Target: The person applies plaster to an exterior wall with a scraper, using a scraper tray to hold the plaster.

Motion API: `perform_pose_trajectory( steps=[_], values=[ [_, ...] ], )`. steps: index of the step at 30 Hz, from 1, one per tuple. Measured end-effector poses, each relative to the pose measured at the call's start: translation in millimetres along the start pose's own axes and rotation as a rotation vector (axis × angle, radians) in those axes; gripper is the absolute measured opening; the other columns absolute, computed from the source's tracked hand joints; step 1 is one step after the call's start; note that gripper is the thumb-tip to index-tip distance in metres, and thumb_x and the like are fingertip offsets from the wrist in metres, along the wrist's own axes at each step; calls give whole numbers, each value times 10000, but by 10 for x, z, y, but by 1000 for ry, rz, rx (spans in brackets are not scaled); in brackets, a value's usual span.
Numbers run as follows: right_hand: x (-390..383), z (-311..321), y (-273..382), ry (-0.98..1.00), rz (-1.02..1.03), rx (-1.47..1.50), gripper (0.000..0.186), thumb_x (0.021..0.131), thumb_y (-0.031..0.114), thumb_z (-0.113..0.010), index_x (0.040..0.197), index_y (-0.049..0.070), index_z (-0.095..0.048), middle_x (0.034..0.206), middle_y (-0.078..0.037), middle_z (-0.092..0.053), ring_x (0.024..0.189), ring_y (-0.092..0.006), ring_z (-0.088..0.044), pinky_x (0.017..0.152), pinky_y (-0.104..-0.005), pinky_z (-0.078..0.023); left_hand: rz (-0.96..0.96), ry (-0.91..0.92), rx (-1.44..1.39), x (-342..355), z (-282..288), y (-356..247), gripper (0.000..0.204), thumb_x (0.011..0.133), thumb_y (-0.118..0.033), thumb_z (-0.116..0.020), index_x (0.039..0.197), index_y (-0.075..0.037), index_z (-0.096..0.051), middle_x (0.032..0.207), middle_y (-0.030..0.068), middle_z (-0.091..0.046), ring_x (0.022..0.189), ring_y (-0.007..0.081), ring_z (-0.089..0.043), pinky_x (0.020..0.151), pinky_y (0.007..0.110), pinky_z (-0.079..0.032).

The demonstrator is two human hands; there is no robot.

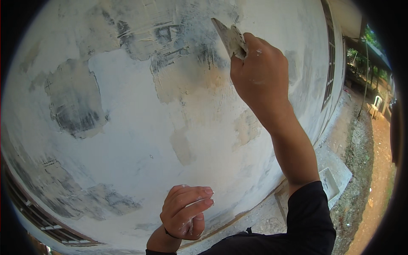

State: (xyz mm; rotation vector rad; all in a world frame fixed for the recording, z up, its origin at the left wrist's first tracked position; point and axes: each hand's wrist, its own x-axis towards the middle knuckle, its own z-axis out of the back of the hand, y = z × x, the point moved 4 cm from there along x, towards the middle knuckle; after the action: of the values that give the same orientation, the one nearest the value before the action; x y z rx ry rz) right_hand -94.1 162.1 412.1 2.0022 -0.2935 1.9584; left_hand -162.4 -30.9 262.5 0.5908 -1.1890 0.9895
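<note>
My right hand (262,72) is raised against the upper part of the wall, its fingers wrapped round a putty knife (230,38). The tool's flat, greyish, paste-smeared blade points up and left, close to the wall surface. White specks dot the back of this hand. Lower down, in front of the wall, my left hand (187,210) is loosely curled, with its front fingers a little apart and white paste on them. I see no tool in it, though its palm is partly hidden. The white wall (131,127) carries rough grey, dark and beige patches.
A barred window (329,55) is set in the wall at right, and another barred opening (46,221) lies at lower left. Along the wall's foot runs a concrete ledge with a shallow rectangular basin (329,182). A white chair (376,103) stands farther off on brown ground.
</note>
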Motion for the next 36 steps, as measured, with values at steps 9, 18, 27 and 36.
perform_pose_trajectory(
  steps=[9, 18, 27, 36],
  values=[
    [-118, -685, 1114, 131, -95, 18, 99, 671, 41, -626, 716, -37, -586, 715, -146, -583, 692, -230, -616, 510, -303, -526, 8, -62, 58, -252, 405, -62, 226, 727, 3, -469, 917, -35, -587, 892, 141, -651, 736, 254, -659, 627, 332, -471],
    [-88, -408, 1272, 72, -53, 340, 32, 686, -14, -551, 656, -25, -552, 605, -177, -550, 568, -302, -586, 510, -370, -490, 7, -107, 64, -292, 467, -44, 228, 727, -44, -451, 916, -15, -576, 872, 163, -645, 719, 264, -651, 635, 341, -472],
    [211, -276, 138, 391, -404, 677, 196, 708, 72, -542, 817, -76, -613, 683, -228, -618, 635, -309, -613, 594, -369, -491, 8, -81, 54, -158, 167, 13, 243, 709, 16, -473, 919, -25, -588, 881, 142, -652, 729, 244, -653, 631, 326, -466],
    [136, -533, -784, 207, -500, 545, 256, 714, 124, -573, 883, -58, -638, 706, -199, -636, 630, -283, -616, 642, -353, -487, 39, -38, 42, -38, -109, 105, 266, 697, 44, -479, 912, -39, -611, 910, 119, -660, 762, 223, -653, 636, 318, -465]
  ],
)
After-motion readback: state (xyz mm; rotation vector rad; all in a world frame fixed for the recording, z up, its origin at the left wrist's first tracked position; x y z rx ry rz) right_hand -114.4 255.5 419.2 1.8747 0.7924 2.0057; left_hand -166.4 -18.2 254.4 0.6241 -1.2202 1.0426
